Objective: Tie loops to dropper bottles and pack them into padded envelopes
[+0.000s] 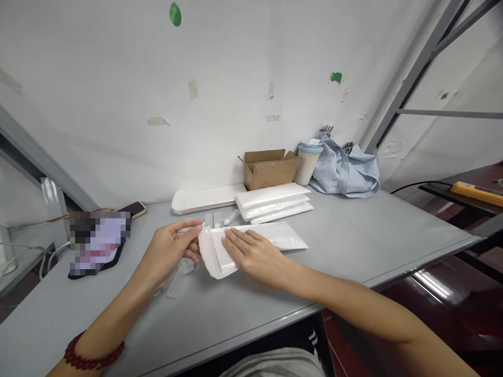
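My left hand (173, 246) pinches the open flap end of a white padded envelope (220, 262) that lies on the grey table (353, 246). My right hand (255, 254) lies flat on the envelope with its fingers stretched out, pressing it down. A clear plastic sleeve (286, 236) sticks out from under my right hand towards the right. Small clear plastic tubes (176, 283) lie on the table under and beside my left hand.
Behind the hands lie a stack of white envelopes (275, 204), a flat white pile (204, 199), a cardboard box (269, 168), a lidded cup (308, 161) and a blue cloth (346, 170). A phone (133, 209) lies at the left. The table's edge runs close to the right.
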A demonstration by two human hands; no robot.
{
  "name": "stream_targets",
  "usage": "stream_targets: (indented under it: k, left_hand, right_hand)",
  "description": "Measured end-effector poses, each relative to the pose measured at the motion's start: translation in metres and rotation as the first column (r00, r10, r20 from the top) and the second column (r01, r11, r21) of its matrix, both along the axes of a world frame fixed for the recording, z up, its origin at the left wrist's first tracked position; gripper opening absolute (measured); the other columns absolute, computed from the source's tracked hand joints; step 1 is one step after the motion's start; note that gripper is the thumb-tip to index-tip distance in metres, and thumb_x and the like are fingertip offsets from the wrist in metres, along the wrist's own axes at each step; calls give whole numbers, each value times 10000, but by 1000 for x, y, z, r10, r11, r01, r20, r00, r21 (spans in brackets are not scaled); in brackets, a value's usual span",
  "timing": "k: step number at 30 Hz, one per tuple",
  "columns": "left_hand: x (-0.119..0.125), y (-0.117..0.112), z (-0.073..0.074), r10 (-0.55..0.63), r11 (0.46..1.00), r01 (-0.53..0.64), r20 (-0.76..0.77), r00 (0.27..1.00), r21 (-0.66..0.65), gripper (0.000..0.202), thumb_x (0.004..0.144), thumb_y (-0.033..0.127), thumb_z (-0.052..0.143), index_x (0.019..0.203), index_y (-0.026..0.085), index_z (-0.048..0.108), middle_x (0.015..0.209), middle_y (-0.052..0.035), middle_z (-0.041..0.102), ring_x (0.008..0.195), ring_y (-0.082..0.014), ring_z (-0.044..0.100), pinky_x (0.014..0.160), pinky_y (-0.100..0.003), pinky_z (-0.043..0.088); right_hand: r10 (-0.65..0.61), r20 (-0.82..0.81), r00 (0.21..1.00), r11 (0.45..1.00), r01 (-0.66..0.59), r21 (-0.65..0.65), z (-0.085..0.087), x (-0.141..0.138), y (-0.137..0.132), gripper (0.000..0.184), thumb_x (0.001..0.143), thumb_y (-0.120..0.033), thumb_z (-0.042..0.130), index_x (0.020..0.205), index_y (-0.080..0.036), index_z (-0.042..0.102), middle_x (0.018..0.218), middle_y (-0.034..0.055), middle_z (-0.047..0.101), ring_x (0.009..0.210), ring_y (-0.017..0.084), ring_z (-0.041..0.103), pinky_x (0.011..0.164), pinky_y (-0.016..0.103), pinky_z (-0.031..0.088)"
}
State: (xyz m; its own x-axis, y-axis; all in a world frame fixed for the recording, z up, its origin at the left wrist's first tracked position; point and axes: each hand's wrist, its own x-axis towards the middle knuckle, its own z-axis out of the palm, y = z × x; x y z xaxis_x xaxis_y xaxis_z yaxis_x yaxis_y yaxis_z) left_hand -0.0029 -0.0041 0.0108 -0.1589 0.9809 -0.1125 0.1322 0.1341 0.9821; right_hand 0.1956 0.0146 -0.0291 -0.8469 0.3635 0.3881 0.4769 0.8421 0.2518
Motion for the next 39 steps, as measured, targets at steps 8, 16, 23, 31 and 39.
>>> stream_targets:
  k: [8,16,23,31,39]
  left_hand:
    - [8,-8,-12,-75,884,300,-525,848,358,176,770,289,570,826,209,716,926,-69,701,870,-231,651,764,-349,539]
    - [18,-10,-38,70,612,561,-745,663,557,252,864,123,416,930,168,655,880,-63,699,811,-177,641,727,-286,500]
    - [47,-16,-27,-392,910,413,-232,890,44,332,839,353,538,566,168,506,461,22,562,431,-113,540,469,-212,415]
    - [84,14,-41,-370,899,401,187,910,-174,275,814,338,587,648,118,592,571,-33,625,487,-102,564,520,-219,486]
    - [98,33,-49,-438,875,414,-48,898,-251,394,915,357,417,667,105,590,640,-121,688,579,-156,668,582,-255,538]
  right_hand:
    - [-33,-69,997,999,33,1,3,4,6,275,885,-11,355,1073,-10,556,1102,230,637,1028,256,617,820,370,509]
    - [-36,-110,993,991,50,122,10,14,8,232,916,-119,401,727,-149,531,573,4,576,466,110,488,455,268,278]
    - [-368,-134,920,927,374,20,34,33,31,612,826,-698,407,592,-148,542,443,33,548,419,134,483,470,255,154]
    - [-546,63,836,822,548,-155,40,39,50,337,916,-433,483,882,-129,624,808,104,683,712,215,637,518,265,245]
    - [-502,343,794,711,604,-359,44,47,50,312,883,-407,519,887,-126,656,844,128,681,788,243,641,579,276,359]
